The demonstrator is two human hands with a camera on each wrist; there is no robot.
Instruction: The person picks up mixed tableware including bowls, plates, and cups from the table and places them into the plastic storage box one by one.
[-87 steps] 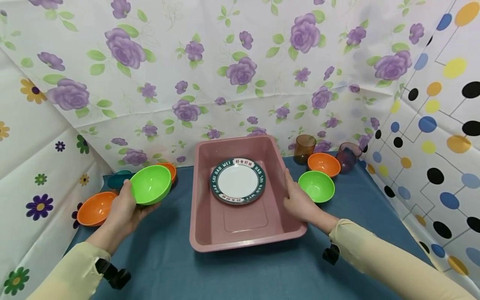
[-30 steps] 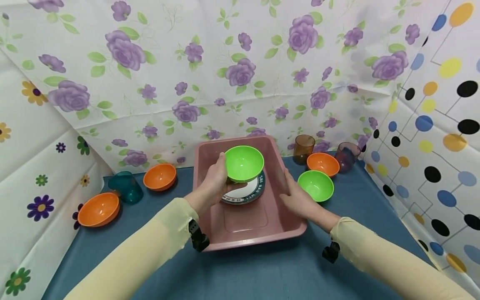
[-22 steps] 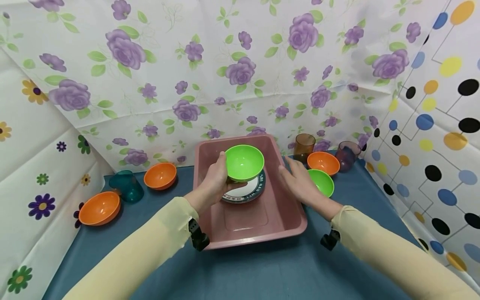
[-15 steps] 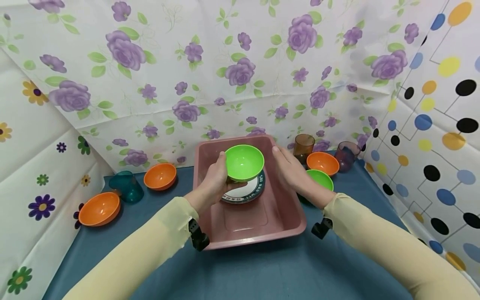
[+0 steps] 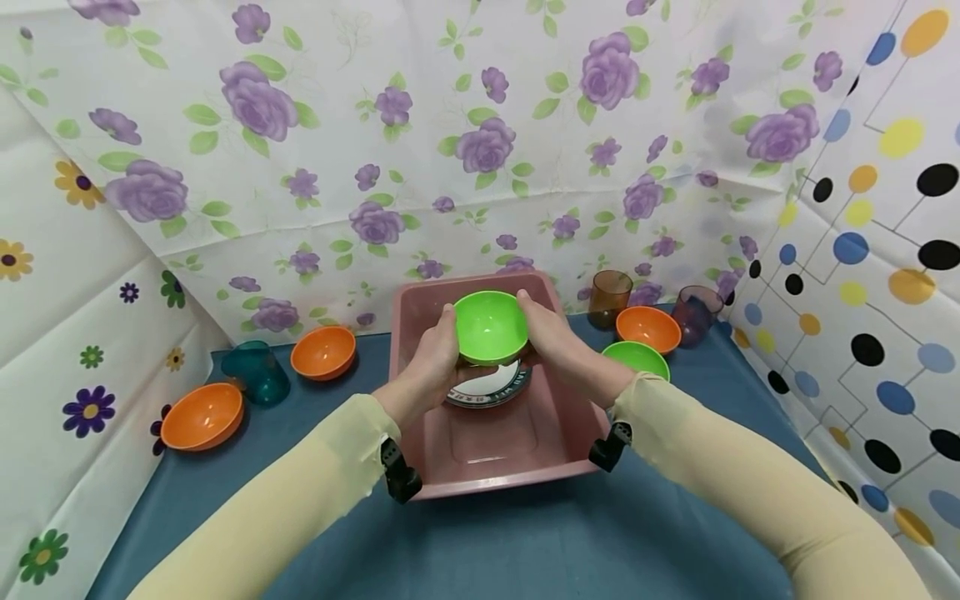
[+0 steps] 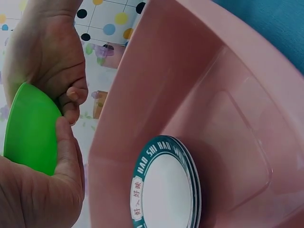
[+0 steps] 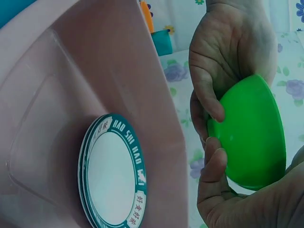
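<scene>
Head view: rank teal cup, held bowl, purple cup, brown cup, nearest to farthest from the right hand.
1. Held bowl, touching right hand.
2. Brown cup, right of the tub.
3. Purple cup, farther right.
4. Teal cup, left side.

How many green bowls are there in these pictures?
2: the held bowl, in the left hand and right hand over the tub; the other bowl, right of the tub, partly covered. Nested ones might be hidden.

2 green bowls (image 5: 491, 327) (image 5: 639, 356), 3 orange bowls (image 5: 202, 417) (image 5: 324, 352) (image 5: 648, 328), 3 cups (image 5: 609, 300) (image 5: 694, 317) (image 5: 261, 372) (amber, purple, teal), 1 pink basin (image 5: 495, 481), at least 2 plates (image 6: 166, 194).
</scene>
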